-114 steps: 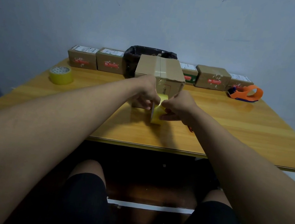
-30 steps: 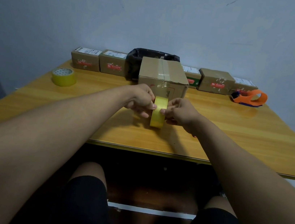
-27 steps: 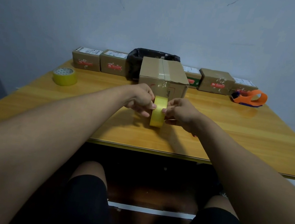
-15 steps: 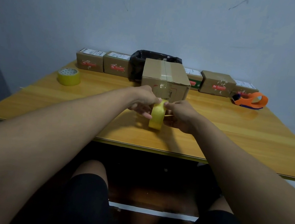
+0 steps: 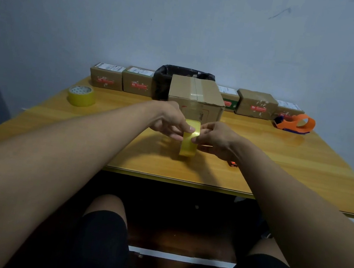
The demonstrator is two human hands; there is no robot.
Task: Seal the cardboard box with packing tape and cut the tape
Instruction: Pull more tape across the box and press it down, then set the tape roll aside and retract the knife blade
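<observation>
Both hands are on a yellow roll of packing tape (image 5: 189,143) standing on edge on the wooden table (image 5: 281,162), just in front of the cardboard box (image 5: 195,99). The left hand (image 5: 169,120) pinches the roll's top from the left, thumb on the outer face; the right hand (image 5: 215,140) grips it from the right, fingertips at the tape surface — can't tell if a loose end is lifted. The box already carries a clear strip along its top seam. Off to the side: a second yellow roll (image 5: 82,96) far left, an orange tape dispenser (image 5: 295,123) far right, small boxes along the wall — one being this small box (image 5: 106,76).
</observation>
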